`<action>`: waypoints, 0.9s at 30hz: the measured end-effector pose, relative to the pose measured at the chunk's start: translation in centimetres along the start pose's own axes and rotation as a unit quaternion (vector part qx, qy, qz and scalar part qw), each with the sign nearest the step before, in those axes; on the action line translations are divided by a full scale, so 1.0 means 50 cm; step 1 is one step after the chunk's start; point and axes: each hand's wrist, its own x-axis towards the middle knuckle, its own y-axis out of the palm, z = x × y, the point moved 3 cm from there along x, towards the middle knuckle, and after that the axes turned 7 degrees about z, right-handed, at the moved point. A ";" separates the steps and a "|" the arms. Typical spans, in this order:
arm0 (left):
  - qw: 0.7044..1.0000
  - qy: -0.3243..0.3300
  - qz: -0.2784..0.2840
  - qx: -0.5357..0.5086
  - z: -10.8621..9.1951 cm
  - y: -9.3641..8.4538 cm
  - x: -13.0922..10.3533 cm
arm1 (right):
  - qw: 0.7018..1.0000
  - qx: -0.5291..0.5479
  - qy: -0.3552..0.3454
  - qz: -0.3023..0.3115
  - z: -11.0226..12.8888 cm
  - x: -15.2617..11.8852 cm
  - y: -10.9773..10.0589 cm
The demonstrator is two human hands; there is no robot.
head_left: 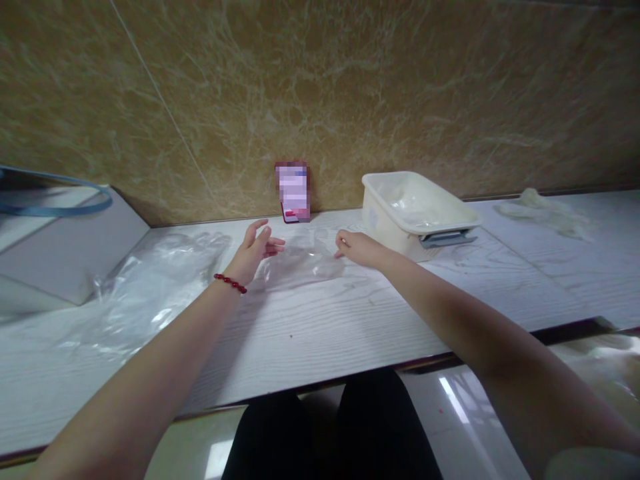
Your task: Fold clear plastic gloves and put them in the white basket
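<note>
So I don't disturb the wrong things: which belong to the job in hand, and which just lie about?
Likely in the job:
- clear plastic at centre
- plastic pile at left
- white tub

Seemingly lying about:
- propped phone
- crumpled pale item
- blue strap

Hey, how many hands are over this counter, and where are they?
2: the left hand, fingers apart, near the clear plastic's left end; the right hand at its right end, beside the white tub.
</note>
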 end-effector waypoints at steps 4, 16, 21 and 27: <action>0.989 0.006 0.110 0.096 -0.006 -0.009 -0.043 | 1.000 -0.010 -0.024 0.008 -0.007 -0.010 0.008; 0.827 0.109 0.262 0.485 -0.027 0.048 -0.167 | 0.980 -0.121 -0.151 0.049 -0.024 -0.052 0.035; 0.853 0.121 0.182 0.473 -0.053 0.046 -0.122 | 0.987 -0.101 -0.115 0.046 -0.013 -0.042 0.034; 0.896 0.140 0.115 0.404 -0.082 0.043 -0.057 | 0.991 -0.062 -0.088 0.077 0.001 -0.029 0.021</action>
